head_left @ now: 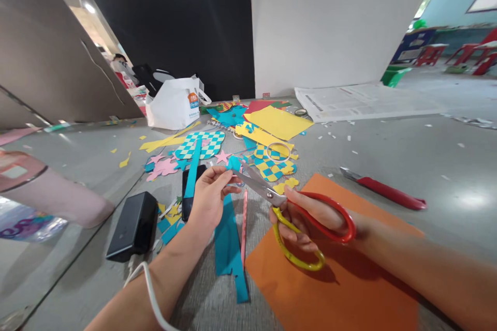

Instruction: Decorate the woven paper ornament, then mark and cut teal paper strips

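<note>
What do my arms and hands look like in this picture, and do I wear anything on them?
The left forearm and right forearm are bare, with no sleeves. The left hand and right hand show no gloves or rings. A white cable curves across the left forearm.

Legible markings are limited to one item. The white plastic bag (171, 106) carries an orange emblem (193, 99) above blue Latin lettering (193, 106) that begins with "P"; the remaining letters cannot be confirmed. Printed columns on the newspaper sheet (361, 103) are too small to read. Notices on the distant blue board (411, 46) are also illegible.
</note>
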A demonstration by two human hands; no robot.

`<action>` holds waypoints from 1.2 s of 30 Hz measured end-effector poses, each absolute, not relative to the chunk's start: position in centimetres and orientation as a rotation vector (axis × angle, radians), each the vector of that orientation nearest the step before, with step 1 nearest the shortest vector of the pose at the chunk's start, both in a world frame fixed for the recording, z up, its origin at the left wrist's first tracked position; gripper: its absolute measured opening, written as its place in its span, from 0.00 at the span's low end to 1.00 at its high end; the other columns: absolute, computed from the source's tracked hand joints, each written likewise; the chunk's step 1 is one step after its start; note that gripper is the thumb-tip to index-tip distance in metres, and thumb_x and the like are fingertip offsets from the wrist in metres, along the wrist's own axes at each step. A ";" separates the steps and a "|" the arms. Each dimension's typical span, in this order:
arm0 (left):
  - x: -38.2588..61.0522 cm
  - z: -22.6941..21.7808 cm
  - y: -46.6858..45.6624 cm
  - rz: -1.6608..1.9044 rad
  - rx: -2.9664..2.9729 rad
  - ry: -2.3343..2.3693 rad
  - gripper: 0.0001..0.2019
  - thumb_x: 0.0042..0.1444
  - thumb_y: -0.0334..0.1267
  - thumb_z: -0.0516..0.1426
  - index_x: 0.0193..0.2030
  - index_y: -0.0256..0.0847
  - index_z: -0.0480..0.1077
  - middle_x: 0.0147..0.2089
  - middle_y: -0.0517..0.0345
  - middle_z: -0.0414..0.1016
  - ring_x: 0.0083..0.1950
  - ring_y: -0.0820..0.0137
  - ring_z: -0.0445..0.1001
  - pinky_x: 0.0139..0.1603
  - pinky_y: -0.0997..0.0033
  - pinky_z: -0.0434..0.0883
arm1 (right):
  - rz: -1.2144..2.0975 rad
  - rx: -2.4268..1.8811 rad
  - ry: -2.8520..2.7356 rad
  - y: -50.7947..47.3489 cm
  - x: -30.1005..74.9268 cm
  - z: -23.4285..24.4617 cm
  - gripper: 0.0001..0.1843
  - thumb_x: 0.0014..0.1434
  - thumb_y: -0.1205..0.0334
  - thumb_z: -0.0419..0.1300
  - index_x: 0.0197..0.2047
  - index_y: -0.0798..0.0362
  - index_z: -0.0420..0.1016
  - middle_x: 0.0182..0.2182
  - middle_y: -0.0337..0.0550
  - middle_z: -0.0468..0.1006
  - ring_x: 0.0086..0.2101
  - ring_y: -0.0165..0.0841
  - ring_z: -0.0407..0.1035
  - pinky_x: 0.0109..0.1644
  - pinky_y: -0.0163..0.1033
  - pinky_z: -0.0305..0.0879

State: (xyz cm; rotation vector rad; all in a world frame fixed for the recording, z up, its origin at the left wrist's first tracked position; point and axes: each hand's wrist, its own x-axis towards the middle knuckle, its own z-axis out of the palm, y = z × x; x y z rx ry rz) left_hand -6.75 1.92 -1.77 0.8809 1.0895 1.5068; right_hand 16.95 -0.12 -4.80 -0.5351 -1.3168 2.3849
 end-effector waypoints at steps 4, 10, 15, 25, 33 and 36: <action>-6.8 -1.7 1.9 1.506 0.879 1.073 0.17 0.38 0.41 0.75 0.29 0.40 0.73 0.28 0.61 0.78 0.30 0.69 0.80 0.25 0.75 0.77 | 2.367 -0.522 -1.346 -0.7 16.7 -3.9 0.36 0.71 0.31 0.37 0.39 0.53 0.70 0.20 0.36 0.67 0.17 0.29 0.57 0.22 0.35 0.55; -6.8 -1.7 1.9 1.475 0.845 1.028 0.16 0.39 0.38 0.73 0.28 0.41 0.71 0.28 0.61 0.78 0.29 0.70 0.79 0.25 0.74 0.76 | 2.366 -0.517 -1.365 -0.9 16.7 -3.8 0.35 0.70 0.30 0.39 0.40 0.53 0.70 0.20 0.35 0.65 0.17 0.29 0.56 0.21 0.35 0.55; -6.8 -1.7 1.8 1.466 0.829 0.991 0.15 0.40 0.36 0.72 0.30 0.42 0.70 0.29 0.61 0.79 0.31 0.68 0.80 0.26 0.73 0.77 | 2.358 -0.569 -1.324 -1.1 16.6 -3.9 0.36 0.70 0.31 0.40 0.38 0.54 0.71 0.21 0.36 0.65 0.18 0.28 0.55 0.21 0.34 0.55; -6.5 -1.5 1.5 1.468 0.897 1.038 0.15 0.42 0.40 0.72 0.31 0.42 0.72 0.29 0.61 0.80 0.30 0.66 0.81 0.26 0.71 0.77 | 2.352 -0.560 -1.275 -0.8 16.3 -5.1 0.38 0.68 0.27 0.42 0.39 0.54 0.72 0.21 0.37 0.70 0.17 0.27 0.56 0.20 0.33 0.56; -6.6 -1.5 1.4 1.466 0.994 1.123 0.13 0.45 0.42 0.72 0.31 0.40 0.74 0.30 0.57 0.80 0.31 0.66 0.81 0.25 0.73 0.74 | 2.331 -0.524 -1.311 -0.8 16.2 -5.5 0.36 0.70 0.29 0.43 0.39 0.55 0.72 0.21 0.39 0.70 0.17 0.28 0.58 0.20 0.34 0.59; -6.6 -1.5 1.3 1.476 1.014 1.135 0.14 0.44 0.43 0.72 0.31 0.40 0.74 0.30 0.58 0.79 0.30 0.66 0.81 0.25 0.72 0.74 | 2.319 -0.517 -1.321 -0.7 16.2 -5.9 0.35 0.70 0.30 0.44 0.40 0.54 0.73 0.21 0.39 0.71 0.18 0.30 0.60 0.21 0.35 0.60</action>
